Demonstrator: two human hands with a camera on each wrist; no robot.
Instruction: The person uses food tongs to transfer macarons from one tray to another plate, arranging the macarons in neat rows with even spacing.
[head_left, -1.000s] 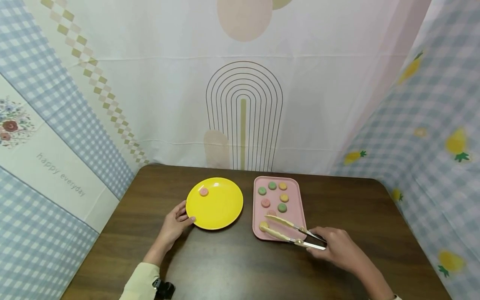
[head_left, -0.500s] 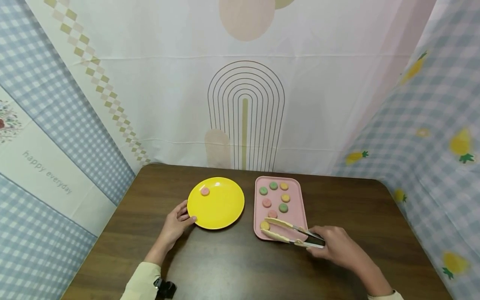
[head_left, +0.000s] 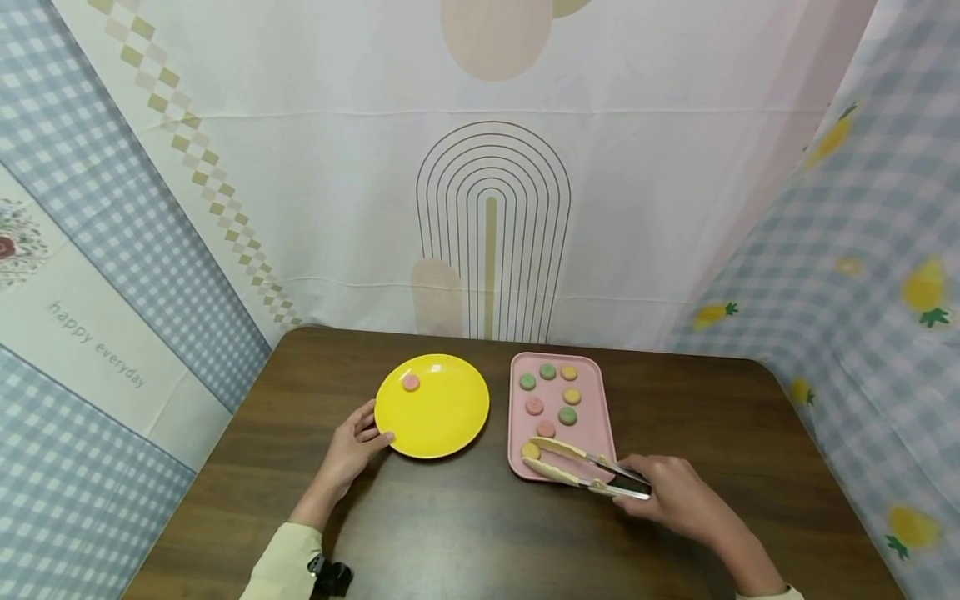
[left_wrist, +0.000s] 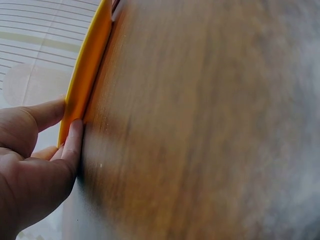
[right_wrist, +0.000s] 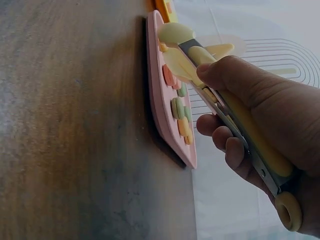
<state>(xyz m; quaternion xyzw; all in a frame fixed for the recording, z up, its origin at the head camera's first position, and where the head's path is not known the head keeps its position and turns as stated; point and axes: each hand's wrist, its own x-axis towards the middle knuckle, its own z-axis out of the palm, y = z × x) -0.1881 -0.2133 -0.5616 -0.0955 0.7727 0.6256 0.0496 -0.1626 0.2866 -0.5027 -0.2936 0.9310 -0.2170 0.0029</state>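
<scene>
On the left of the table lies a yellow plate (head_left: 442, 417) with one pink macaron (head_left: 411, 382) near its upper left edge. My left hand (head_left: 348, 454) grips the plate's rim, thumb on top and fingers at the side; the left wrist view shows the rim (left_wrist: 82, 80) between thumb and fingers. My right hand (head_left: 675, 492) holds tongs (head_left: 600, 475) over the lower part of a pink tray (head_left: 592, 429). The tong tips are spread around a yellow macaron (head_left: 531, 450) at the tray's lower left. Several green, pink and yellow macarons lie farther up the tray.
The brown wooden table (head_left: 450, 533) carries the plate and the tray side by side, a narrow gap between them. Patterned cloth (head_left: 337, 208) hangs behind the table, and checked cloth (head_left: 840, 292) hangs at the right side.
The tongs' tips have shifted slightly down and drawn closer together, uncovering the pink macaron above the yellow one. My left hand has kept its grip on the plate.
</scene>
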